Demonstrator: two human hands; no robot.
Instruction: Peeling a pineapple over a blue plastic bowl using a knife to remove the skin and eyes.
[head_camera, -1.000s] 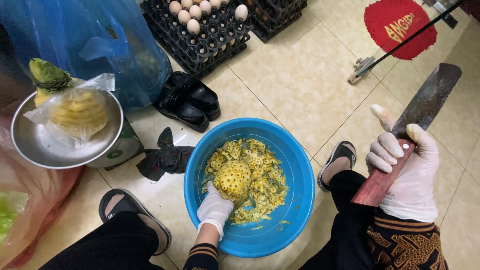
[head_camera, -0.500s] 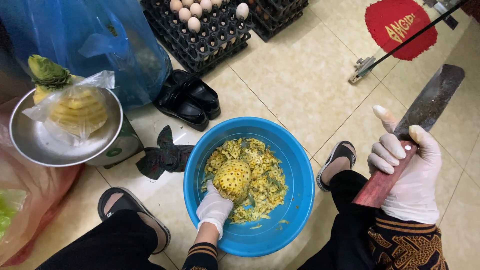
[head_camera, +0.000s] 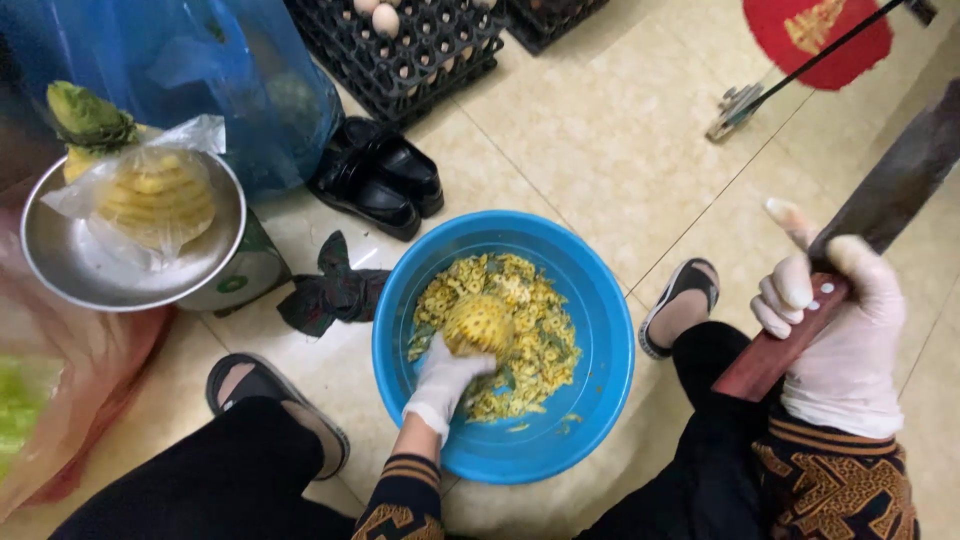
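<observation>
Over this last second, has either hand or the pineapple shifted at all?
Barely anything changed. The left hand keeps its grip on the pineapple over the peelings in the blue basin. The right hand still holds the big knife raised off to the side.

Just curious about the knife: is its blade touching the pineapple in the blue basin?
No, the right hand holds the knife raised, well clear of the pineapple.

Bright blue basin (head_camera: 600, 300) full of yellow-and-green peelings (head_camera: 535, 330), with a yellow peeled pineapple (head_camera: 478, 322) in the middle — both hands, left hand (head_camera: 440, 385) and right hand (head_camera: 835, 335), in white gloves. Cleaver (head_camera: 860, 240) has a reddish-brown handle and dark grey blade, sleeves are black with orange-brown patterning. Floor (head_camera: 600, 140) is cream tile — black shoes (head_camera: 380, 180), black egg trays (head_camera: 420, 50).
</observation>
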